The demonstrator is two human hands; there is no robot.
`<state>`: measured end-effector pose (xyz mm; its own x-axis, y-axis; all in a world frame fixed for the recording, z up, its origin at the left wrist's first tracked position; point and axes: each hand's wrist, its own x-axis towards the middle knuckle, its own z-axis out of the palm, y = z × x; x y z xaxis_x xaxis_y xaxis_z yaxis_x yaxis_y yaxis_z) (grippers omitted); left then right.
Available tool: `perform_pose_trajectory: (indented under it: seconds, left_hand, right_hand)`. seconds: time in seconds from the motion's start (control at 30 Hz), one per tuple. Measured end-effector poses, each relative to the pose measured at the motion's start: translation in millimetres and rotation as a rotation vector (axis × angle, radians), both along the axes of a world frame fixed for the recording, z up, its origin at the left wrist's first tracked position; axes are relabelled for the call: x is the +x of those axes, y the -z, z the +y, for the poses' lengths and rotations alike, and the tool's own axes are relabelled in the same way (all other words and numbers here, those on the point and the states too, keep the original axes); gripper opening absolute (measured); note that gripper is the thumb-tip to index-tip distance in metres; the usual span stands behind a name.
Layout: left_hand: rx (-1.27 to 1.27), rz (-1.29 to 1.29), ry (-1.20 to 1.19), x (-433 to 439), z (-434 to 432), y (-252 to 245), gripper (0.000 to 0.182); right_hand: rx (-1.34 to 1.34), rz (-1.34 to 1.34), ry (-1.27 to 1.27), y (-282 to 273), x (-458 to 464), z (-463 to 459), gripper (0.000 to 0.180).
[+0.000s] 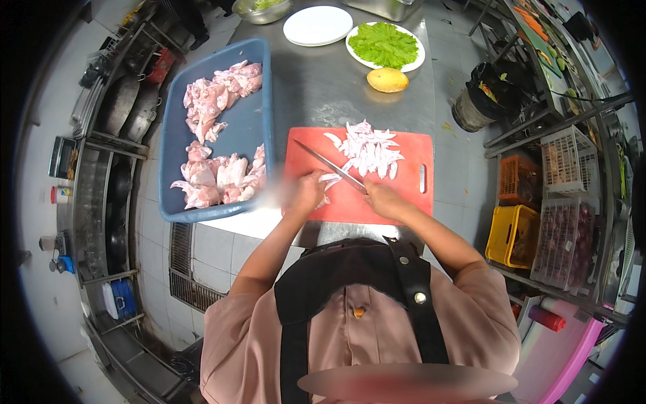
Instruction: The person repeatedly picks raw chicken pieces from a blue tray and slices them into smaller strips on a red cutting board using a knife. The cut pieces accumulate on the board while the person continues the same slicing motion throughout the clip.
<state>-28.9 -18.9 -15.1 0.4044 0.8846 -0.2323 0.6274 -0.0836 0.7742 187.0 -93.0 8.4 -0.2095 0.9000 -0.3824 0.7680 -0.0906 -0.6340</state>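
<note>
In my right hand (386,199) is the handle of a kitchen knife (330,165), its blade slanting up and left over a red cutting board (409,207). My left hand (305,192) grips a piece of raw chicken wing (330,178) at the board's left part, under or against the blade. Another bit of chicken (323,202) shows just below the left fingers. Beyond the knife lies a heap of pale cut wing tips (371,151). To the left stands a blue plastic tub (242,123) with raw chicken pieces (207,98) in two groups.
On the steel table (308,101) are stacked white plates (318,25), a plate of lettuce (383,45), a yellow potato-like item (387,80) and a metal colander (262,11). A lined waste bin (472,108) and crates (512,235) stand right. Another person's leg (186,20) shows far left.
</note>
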Motion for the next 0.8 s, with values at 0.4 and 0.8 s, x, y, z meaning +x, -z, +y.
perform_pose_trajectory:
  seconds: [0.4,0.8]
  left_hand:
    - [0.456,0.101,-0.037,-2.7,5.0,12.0,0.018]
    - [0.475,0.036,0.052,-1.1,5.4,7.8,0.021]
  right_hand:
    - [-0.002,-0.01,-0.024,-8.2,9.0,4.2,0.034]
    - [-0.293,0.153,-0.015,-37.3,22.6,19.3,0.036]
